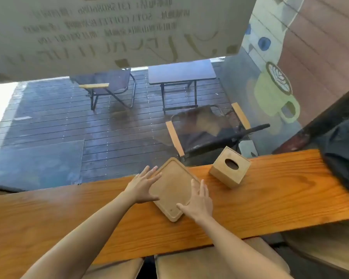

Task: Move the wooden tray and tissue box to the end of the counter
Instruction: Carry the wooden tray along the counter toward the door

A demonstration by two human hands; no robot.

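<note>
Wooden tray point(172, 188) lies flat and skewed on the counter point(280, 194), near its middle, far corner poking past the far edge. Left hand point(142, 185) presses its left rim, right hand point(199, 200) its near-right rim, both spread open, fingers not yet curled under. Looks like the grasp step on the tray. Tissue box point(230, 167) sits just right of it, apart, untouched. Next up, likely: clamp both rims, lift level, carry along the counter clear of the box.

The wooden tray point(172, 188) lies on the bench point(280, 198) before me; the tissue box point(230, 168) sits just right of it. My hands flank the tray.
</note>
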